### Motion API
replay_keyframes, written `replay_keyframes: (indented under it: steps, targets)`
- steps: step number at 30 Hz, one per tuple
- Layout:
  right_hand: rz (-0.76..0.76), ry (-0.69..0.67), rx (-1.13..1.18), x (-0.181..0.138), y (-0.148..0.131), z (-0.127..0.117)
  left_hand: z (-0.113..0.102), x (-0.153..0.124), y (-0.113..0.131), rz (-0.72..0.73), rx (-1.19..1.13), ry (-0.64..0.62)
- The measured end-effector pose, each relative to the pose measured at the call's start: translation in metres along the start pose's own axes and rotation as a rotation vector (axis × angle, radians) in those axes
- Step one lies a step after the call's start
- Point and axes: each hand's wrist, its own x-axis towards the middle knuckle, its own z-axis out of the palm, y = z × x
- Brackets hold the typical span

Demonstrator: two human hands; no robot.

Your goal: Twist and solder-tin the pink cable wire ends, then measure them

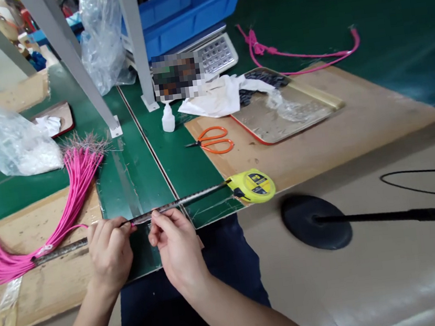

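My left hand [111, 250] is closed over a pink cord [75, 228] and the dark blade of a tape measure, pressing them together near the table edge. A short pink tip shows just right of its fingers. Close beside it, my right hand [179, 241] has thumb and fingers pinched at the blade's near side; whatever lies between them is hidden or too small to name. The blade [190, 196] runs from the yellow tape measure case [257, 184] leftward to a large bundle of pink cords [75, 201], which is tied near its bend and frayed at the upper end.
Orange-handled scissors [215, 141], a small white bottle [168, 119] and a tray [287, 122] with tissue lie beyond the tape. Farther back stand a scale [220, 54] with a blue bin [191, 13] and grey metal posts [135, 46]. A knotted pink cord [307, 58] lies right.
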Motion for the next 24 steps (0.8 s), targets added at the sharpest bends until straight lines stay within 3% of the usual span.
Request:
replay_keyframes:
  steps: [24]
  targets:
    - [0.001,0.008,-0.019,-0.0003,0.0013,-0.0028,0.0000,-0.0016,0.0033,-0.037,-0.013,-0.010]
